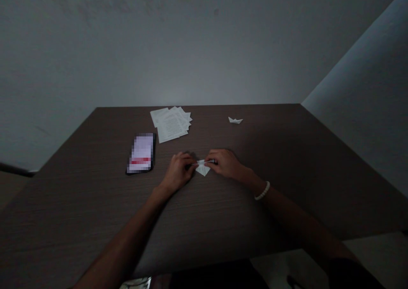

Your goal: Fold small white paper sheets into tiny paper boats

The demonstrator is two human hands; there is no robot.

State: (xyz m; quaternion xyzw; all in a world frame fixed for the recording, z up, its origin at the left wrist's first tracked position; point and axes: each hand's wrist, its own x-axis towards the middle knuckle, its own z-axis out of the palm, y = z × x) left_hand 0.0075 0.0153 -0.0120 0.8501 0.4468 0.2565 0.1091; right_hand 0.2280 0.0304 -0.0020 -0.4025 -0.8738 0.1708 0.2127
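Observation:
A small folded piece of white paper (204,169) lies between my hands near the middle of the table, its pointed end towards me. My left hand (179,170) pinches its left side between thumb and fingers. On the opposite side my right hand (225,163) grips the paper the same way, fingertips close together. The fingers cover both edges of the sheet. Farther back, to the right, sits a small folded paper boat (235,120), apart from both hands.
A fanned stack of printed paper sheets (172,125) lies at the back left. Left of my left hand rests a phone (141,154) with a lit, blurred screen. The brown wooden table (274,153) meets a pale wall (197,46) behind.

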